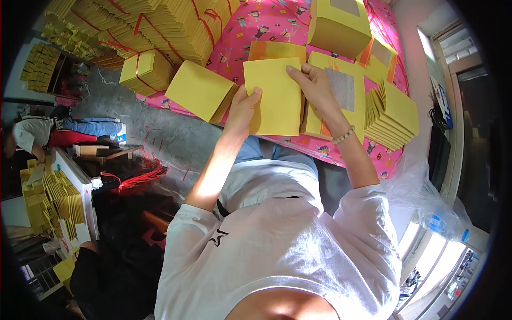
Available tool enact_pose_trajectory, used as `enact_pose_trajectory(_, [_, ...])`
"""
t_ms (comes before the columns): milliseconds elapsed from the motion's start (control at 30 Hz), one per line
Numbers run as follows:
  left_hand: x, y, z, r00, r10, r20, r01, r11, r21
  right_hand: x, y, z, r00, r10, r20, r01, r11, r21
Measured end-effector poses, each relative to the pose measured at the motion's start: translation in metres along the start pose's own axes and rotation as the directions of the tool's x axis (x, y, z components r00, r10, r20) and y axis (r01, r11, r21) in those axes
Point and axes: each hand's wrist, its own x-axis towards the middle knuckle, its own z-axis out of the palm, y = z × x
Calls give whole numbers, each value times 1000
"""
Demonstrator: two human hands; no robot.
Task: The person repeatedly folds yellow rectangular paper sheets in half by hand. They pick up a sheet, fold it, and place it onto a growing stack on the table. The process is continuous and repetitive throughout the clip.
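Over the near edge of the pink table I hold a flat yellow paper piece [274, 96], upright and rectangular. My left hand [242, 111] grips its left edge, thumb on the front face and fingers behind. At its upper right edge my right hand [316, 89], with a bead bracelet at the wrist, pinches it the same way. Beside my left hand lies a yellow paper stack [197, 89], slightly tilted. Under my right forearm is another yellow stack with a grey panel [341, 88] on top. A fanned yellow stack [393, 114] leans farther right.
Tall bundles of yellow paper [160, 32], tied with red string, rise at the far left. A yellow block [340, 32] stands at the back of the patterned pink cloth [242, 40]. Other people work at the left, near a white table [80, 178]. A plastic bottle [442, 226] lies right.
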Motion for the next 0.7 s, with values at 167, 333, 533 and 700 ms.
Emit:
enact_pose_trajectory(167, [-5,-2,0,998,60,16,-60,998,3,-3,-6,0,1000,-15,23,14,999,40])
enact_pose_trajectory(333, [-14,-3,1,992,117,36,-120,989,88,-9,-13,-6,1000,1,10,-1,998,-60])
enact_pose_trajectory(533, [-28,10,2,978,207,-8,-204,970,133,-38,-36,0,972,153,180,-117,974,-195])
enact_pose_trajectory(700, [-33,12,2,965,259,-25,-252,952,172,-45,-31,5,961,138,240,-127,990,-60])
